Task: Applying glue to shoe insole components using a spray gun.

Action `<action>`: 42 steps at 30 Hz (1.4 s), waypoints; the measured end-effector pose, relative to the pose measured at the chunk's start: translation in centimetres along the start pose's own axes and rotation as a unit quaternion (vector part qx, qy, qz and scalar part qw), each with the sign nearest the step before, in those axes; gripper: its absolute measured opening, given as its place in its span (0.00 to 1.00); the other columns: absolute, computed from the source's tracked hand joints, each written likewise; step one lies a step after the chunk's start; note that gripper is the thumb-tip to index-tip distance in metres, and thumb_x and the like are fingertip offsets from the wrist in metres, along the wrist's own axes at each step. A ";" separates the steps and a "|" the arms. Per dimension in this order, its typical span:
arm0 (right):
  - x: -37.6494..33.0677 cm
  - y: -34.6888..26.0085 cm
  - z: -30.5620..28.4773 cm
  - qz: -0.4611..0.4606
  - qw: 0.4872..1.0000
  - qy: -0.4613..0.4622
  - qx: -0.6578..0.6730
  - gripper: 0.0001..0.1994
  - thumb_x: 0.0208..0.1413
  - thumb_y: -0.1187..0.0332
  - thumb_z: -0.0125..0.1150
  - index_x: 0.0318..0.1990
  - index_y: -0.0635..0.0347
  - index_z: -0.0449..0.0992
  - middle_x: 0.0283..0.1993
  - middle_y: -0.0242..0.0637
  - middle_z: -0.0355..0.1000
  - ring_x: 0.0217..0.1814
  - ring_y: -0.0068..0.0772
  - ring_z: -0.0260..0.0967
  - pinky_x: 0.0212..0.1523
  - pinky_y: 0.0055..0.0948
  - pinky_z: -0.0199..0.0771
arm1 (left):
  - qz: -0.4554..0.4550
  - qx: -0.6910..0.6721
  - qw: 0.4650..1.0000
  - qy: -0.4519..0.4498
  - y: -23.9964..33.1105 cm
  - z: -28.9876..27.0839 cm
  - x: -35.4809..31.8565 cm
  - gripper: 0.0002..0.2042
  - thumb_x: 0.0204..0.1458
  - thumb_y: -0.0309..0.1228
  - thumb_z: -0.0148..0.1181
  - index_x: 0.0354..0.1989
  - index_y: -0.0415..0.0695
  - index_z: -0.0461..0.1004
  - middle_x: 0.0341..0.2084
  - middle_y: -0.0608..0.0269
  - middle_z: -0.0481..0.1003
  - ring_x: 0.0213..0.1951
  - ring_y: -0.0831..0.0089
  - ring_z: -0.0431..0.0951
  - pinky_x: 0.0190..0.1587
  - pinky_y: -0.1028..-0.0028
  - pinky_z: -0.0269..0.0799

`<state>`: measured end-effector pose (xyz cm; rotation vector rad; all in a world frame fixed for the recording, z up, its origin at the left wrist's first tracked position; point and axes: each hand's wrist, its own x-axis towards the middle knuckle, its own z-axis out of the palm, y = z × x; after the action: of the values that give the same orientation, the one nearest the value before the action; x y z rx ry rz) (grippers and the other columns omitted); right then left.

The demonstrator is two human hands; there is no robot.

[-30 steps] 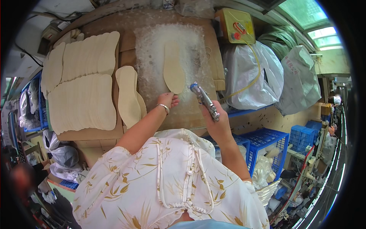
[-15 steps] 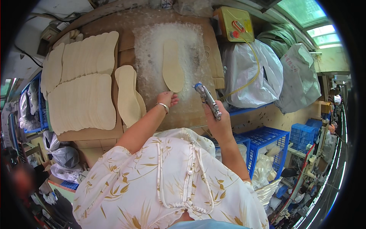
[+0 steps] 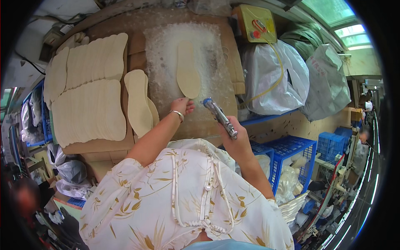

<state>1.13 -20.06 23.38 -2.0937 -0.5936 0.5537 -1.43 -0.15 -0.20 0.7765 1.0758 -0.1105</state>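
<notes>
A single cream insole (image 3: 188,68) lies flat on a worktop patch coated with whitish residue. At its near end my left hand (image 3: 182,106), with a bracelet at the wrist, has its fingers curled, the thumb and fingertips pinching the insole's edge. To the right, my right hand (image 3: 234,135) grips a silver spray gun (image 3: 223,118) with a blue front, its nozzle tilted toward the insole's near end. A few loose insoles (image 3: 138,102) lie to the left of the patch, partly overlapping.
Overlapping rows of insoles (image 3: 89,110) cover the worktop's left side. A yellow can (image 3: 256,23) with a yellowish hose (image 3: 277,85) stands at the back right beside white plastic sacks (image 3: 266,62). Blue crates (image 3: 293,146) stand below on the right.
My right hand has brought the spray gun slightly left, nearer the insole's near end. My left hand stays at the insole's edge.
</notes>
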 end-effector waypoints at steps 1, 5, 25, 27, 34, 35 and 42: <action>0.0 0.2 0.1 0.001 1.000 0.001 0.000 0.10 0.57 0.67 0.60 0.41 0.62 0.70 0.24 0.45 0.70 0.23 0.39 0.67 0.28 0.31 0.68 | -0.002 0.000 1.000 0.004 0.0 0.1 -0.1 0.11 0.59 0.33 0.51 0.44 0.38 0.69 0.35 0.56 0.77 0.31 0.67 0.80 0.29 0.73 0.78; 0.1 0.9 -0.1 0.026 0.999 0.041 0.007 0.10 0.56 0.67 0.61 0.40 0.62 0.70 0.24 0.44 0.69 0.23 0.40 0.66 0.28 0.31 0.68 | -0.001 0.002 1.000 0.001 0.0 -0.1 0.0 0.11 0.59 0.32 0.51 0.44 0.38 0.69 0.35 0.56 0.77 0.31 0.67 0.80 0.29 0.73 0.78; -1.2 1.3 -0.5 0.042 0.998 0.042 0.006 0.10 0.57 0.66 0.61 0.41 0.62 0.70 0.23 0.43 0.69 0.22 0.34 0.65 0.27 0.29 0.67 | 0.008 -0.005 1.000 -0.006 -0.1 -0.1 -0.7 0.11 0.59 0.32 0.50 0.45 0.38 0.69 0.37 0.55 0.76 0.32 0.67 0.80 0.32 0.72 0.78; -1.8 1.1 -0.8 0.054 0.998 0.023 0.008 0.08 0.59 0.69 0.58 0.42 0.64 0.71 0.24 0.33 0.66 0.26 0.20 0.58 0.30 0.23 0.64 | 0.008 -0.003 1.000 -0.011 -0.1 -0.2 -0.8 0.11 0.59 0.32 0.50 0.45 0.38 0.69 0.37 0.55 0.76 0.32 0.67 0.80 0.32 0.71 0.78; -2.3 1.2 -0.8 0.044 0.999 0.020 0.017 0.10 0.56 0.67 0.61 0.40 0.62 0.70 0.23 0.43 0.69 0.22 0.35 0.66 0.27 0.30 0.67 | 0.003 0.006 1.000 -0.023 0.1 -0.2 -1.5 0.09 0.59 0.32 0.51 0.44 0.41 0.68 0.38 0.58 0.76 0.34 0.68 0.79 0.34 0.72 0.78; -2.3 1.4 -0.9 0.051 0.998 0.029 0.015 0.10 0.56 0.67 0.62 0.40 0.62 0.70 0.23 0.43 0.69 0.22 0.34 0.66 0.27 0.30 0.67 | 0.004 0.006 1.000 -0.023 0.1 -0.3 -1.5 0.09 0.59 0.32 0.51 0.44 0.41 0.68 0.38 0.58 0.76 0.34 0.68 0.79 0.34 0.72 0.78; -2.8 1.6 -0.8 0.020 0.999 0.018 0.019 0.10 0.56 0.68 0.62 0.40 0.62 0.70 0.24 0.45 0.70 0.23 0.42 0.67 0.28 0.31 0.68 | 0.002 0.009 1.000 -0.028 0.0 -0.3 -1.5 0.10 0.60 0.31 0.50 0.47 0.43 0.67 0.38 0.59 0.76 0.34 0.67 0.79 0.33 0.74 0.77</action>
<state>-0.30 -23.05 22.92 -2.0798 -0.5179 0.5454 -2.37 -0.36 0.94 0.7867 1.0219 -0.1384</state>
